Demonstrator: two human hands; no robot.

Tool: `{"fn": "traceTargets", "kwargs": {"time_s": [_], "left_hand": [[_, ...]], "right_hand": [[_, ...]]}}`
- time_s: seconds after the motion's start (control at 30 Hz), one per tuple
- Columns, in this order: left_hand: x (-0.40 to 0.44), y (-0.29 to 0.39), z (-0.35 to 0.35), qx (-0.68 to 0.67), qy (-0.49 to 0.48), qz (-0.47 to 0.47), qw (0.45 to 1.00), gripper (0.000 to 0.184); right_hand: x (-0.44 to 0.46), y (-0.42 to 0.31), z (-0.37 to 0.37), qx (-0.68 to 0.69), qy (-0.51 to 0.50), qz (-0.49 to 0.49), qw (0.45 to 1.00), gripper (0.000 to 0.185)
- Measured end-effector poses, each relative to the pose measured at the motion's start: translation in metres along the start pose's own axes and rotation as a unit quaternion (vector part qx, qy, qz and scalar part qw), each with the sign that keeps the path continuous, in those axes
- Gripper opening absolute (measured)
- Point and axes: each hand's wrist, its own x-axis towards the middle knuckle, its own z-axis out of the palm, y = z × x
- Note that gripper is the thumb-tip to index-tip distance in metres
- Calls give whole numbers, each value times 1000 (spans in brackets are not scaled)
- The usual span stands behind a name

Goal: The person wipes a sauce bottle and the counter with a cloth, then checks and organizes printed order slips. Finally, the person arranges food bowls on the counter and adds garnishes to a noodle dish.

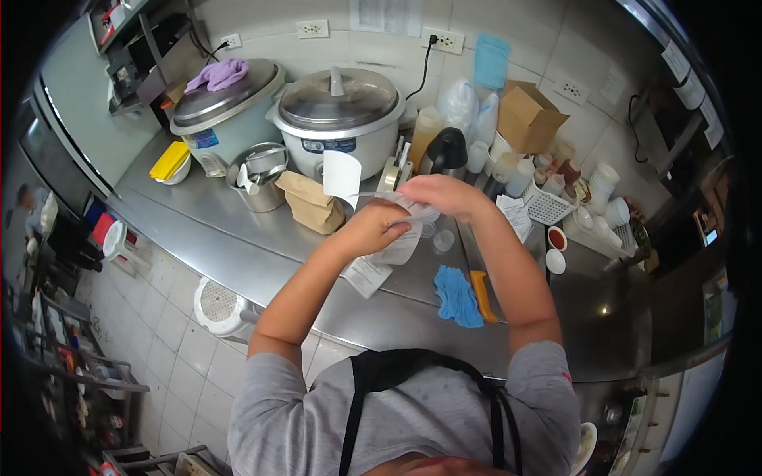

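Both hands meet over the middle of the steel counter. My left hand (376,226) is closed on a clear plastic item (413,208), fingers wrapped round its near side. From the right, my right hand (441,196) grips the same item's far side. A curled white paper strip (342,176) stands just beyond my left hand, and printed paper (399,248) hangs below it. On the counter beneath lies a folded printed slip (367,276). Small clear cups (444,240) sit just right of the hands. Behind my left hand is a brown paper bag (313,205).
Two large cookers (340,143) stand at the back, beside a metal pot (258,190). Rightward are a black-topped jug (446,152), a cardboard box (530,119) and a white basket (549,205). A blue cloth (458,297) and orange-handled tool (482,297) lie nearer. A person (33,213) is far left.
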Motion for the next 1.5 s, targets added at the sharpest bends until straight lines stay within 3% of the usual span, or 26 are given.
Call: {"fn": "traceTargets", "kwargs": {"time_s": [0.03,0.07,0.13,0.23,0.33,0.37,0.47,0.5,0.6,0.63,0.73,0.87,1.03,1.1,1.23,1.33,1.37,1.43,1.5], "left_hand": [[-5,0,3,27,33,-33,999,24],[-5,2,6,73,124,27,989,26],[-1,5,4,3,98,-56,994,32],[-4,-10,8,-19,130,-13,991,41],[-6,-13,9,-234,131,-3,963,59],[-9,-4,1,-231,124,-1,965,74],[-12,-24,0,-423,72,-8,903,77],[-12,-33,0,-388,77,-21,918,82],[-1,-24,-9,-553,133,1,822,86],[1,-23,-15,-526,133,-14,840,89],[4,-7,-23,-537,176,-61,822,73],[3,6,-22,-387,247,-59,886,36],[2,15,-23,-324,191,-10,927,33],[2,19,-25,-342,189,-36,920,36],[-3,15,-34,-423,142,-5,895,43],[0,10,-36,-649,198,41,734,49],[0,6,-43,-635,198,-9,746,47],[7,8,-53,-583,319,-43,746,42],[10,4,-61,-530,403,-38,745,33]], "right_hand": [[0,6,4,-4,-4,-49,999,33],[-1,8,8,-7,-8,-97,995,32],[0,8,12,39,20,-103,994,26],[0,8,16,51,102,-143,983,16],[0,12,11,74,135,-185,971,15],[0,13,10,87,139,-189,968,14],[-2,13,6,107,155,-198,962,11],[-4,13,6,99,162,-199,961,10],[-4,14,3,80,177,-211,958,9],[-5,14,2,75,180,-216,957,9],[-9,11,5,-2,230,-214,949,9],[-15,14,9,-44,239,-237,941,9],[-17,22,8,-35,217,-241,945,9],[-13,31,6,-19,220,-257,941,11],[-16,26,11,38,222,-267,937,11],[-26,16,12,-81,232,-246,938,8],[-28,14,13,-100,247,-251,931,7],[-30,11,14,-141,274,-261,915,7],[-20,19,8,-68,318,-274,905,10]]}}
